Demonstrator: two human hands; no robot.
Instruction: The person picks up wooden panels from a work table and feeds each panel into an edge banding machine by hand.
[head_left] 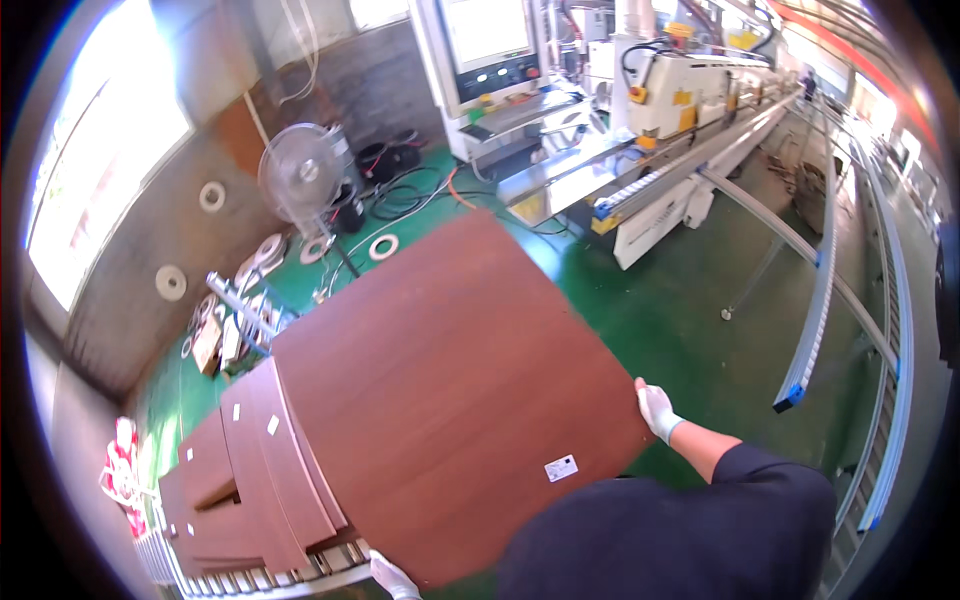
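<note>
A large reddish-brown wood-grain panel (450, 390) is held out in front of me, with a small white label (561, 468) near its near edge. My right hand (657, 410), in a white glove, is closed on the panel's right edge. At the near left corner my left hand (392, 577), also in a white glove, grips the edge, its fingers partly hidden under the board. Beside the panel on the left, several smaller brown panels (265, 430) with white labels lie stacked on a roller conveyor (330, 565).
A long white machine (690, 90) with a control cabinet (490, 60) stands ahead. Metal support rails (815, 300) run along the right. A fan (300, 175), cables (400, 195) and rolls of edge tape (383, 247) sit on the green floor at the far left.
</note>
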